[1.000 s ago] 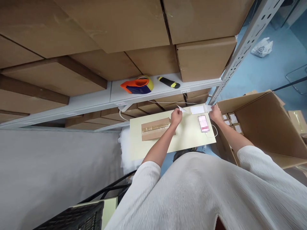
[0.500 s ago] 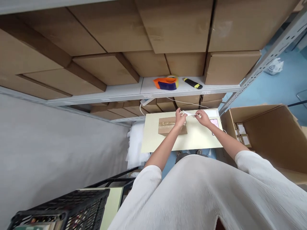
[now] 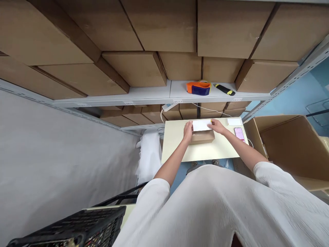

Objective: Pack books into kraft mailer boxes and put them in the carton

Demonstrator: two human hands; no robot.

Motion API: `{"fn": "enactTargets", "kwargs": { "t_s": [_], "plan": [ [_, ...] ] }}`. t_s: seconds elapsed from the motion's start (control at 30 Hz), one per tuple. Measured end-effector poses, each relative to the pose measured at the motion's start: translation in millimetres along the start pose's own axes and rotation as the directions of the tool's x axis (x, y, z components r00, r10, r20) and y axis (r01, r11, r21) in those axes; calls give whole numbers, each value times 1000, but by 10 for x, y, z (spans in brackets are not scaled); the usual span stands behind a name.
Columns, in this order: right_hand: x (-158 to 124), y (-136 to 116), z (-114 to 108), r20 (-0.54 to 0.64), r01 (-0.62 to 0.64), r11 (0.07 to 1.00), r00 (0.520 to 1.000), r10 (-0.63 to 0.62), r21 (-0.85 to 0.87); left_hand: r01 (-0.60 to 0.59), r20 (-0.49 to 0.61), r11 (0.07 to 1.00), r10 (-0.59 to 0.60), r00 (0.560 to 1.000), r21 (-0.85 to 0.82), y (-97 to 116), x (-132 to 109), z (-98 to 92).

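A small cardboard box (image 3: pixel 202 138) with clear tape along its top lies on the pale table (image 3: pixel 177 151). Over its far part is a flat white label (image 3: pixel 200 125). My left hand (image 3: pixel 188 131) is closed at the box's left side, with the thumb by the label's left edge. My right hand (image 3: pixel 217 126) pinches the label's right end, where a small yellow spot shows. Whether the label is stuck down, I cannot tell.
A phone (image 3: pixel 239 133) and a white stack (image 3: pixel 234 121) lie at the table's right. A large open carton (image 3: pixel 288 147) stands beyond. On the shelf above are an orange tape dispenser (image 3: pixel 198 88) and a utility knife (image 3: pixel 224 89). A black crate (image 3: pixel 95 226) stands lower left.
The label, earlier held between both hands right of the box, is now over the box top. My left hand has moved to the box's left side. The view has shifted left.
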State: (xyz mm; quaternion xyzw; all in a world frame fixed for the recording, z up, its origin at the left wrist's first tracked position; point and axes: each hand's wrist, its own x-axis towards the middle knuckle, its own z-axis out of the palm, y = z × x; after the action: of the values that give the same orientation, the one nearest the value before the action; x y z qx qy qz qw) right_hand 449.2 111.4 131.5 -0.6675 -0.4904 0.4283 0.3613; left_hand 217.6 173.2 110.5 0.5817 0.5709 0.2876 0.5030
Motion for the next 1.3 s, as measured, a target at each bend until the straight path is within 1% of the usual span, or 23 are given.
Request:
{"fn": "enactTargets", "kwargs": {
  "t_s": [0.1,0.17,0.23,0.33,0.47,0.57,0.7,0.83,1.0,1.1,1.17,1.23,1.3],
  "plan": [
    [4,11,140,-12,-45,999,999,45,-18,34,98,991,-21,995,-129,-116,20,-125],
    [-10,51,224,-25,-63,997,998,62,-41,26,106,990,-12,994,-139,-193,23,-183],
    [-32,100,302,-55,-80,993,996,75,-83,19,86,994,-10,996,-105,-269,14,-225],
    [-66,166,410,-133,-119,977,986,97,-175,-1,67,1000,3,998,-26,-372,-14,-252],
    [-93,224,541,-272,-231,942,948,163,-242,-48,65,997,45,997,55,-474,-44,-224],
    [-97,261,626,-327,-253,929,932,158,-272,-82,63,991,75,995,105,-526,-42,-185],
    [-101,312,713,-341,-216,919,935,97,-330,-105,89,975,89,992,197,-568,-11,-155],
    [-120,378,755,-324,-187,905,944,58,-382,-167,124,939,135,983,302,-579,16,-146],
    [-135,485,773,-287,-137,883,958,2,-449,-255,191,866,189,963,430,-545,12,-151],
    [-130,513,793,-289,-137,865,957,-10,-483,-294,225,811,205,953,506,-495,-5,-165],
    [-136,495,808,-284,-159,840,959,7,-519,-318,244,763,215,946,563,-458,-17,-182],
    [-157,455,823,-281,-183,791,960,14,-584,-341,249,707,235,940,620,-435,-28,-206],
    [-198,411,844,-269,-168,727,963,-23,-665,-387,269,656,278,922,648,-443,-38,-234]
  ]
}}
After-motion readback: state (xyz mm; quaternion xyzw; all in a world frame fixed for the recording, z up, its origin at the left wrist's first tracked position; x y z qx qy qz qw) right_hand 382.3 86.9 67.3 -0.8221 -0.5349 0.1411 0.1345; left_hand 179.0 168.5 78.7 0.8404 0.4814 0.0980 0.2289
